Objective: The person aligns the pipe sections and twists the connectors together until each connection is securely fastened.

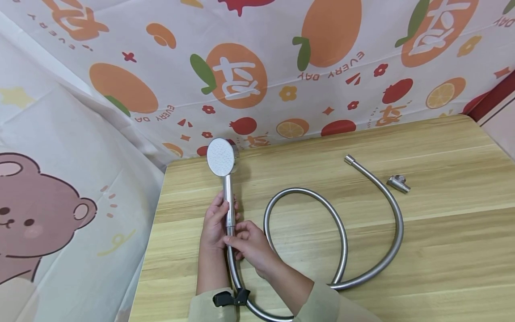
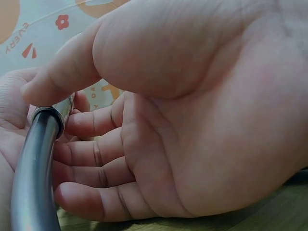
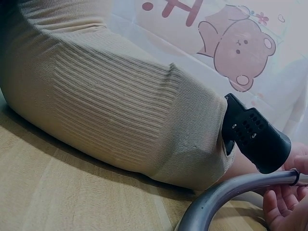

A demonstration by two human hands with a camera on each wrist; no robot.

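Though metallic, a looped hose (image 1: 398, 226)

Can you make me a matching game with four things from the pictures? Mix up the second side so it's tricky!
Things:
1. shower head
2. hose
3. fitting
4. left hand

Clues:
A. short, lies apart from the rest
B. grips the shower head
C. has a white face
D. bends into a loop

Right pairs: 1-C, 2-D, 3-A, 4-B
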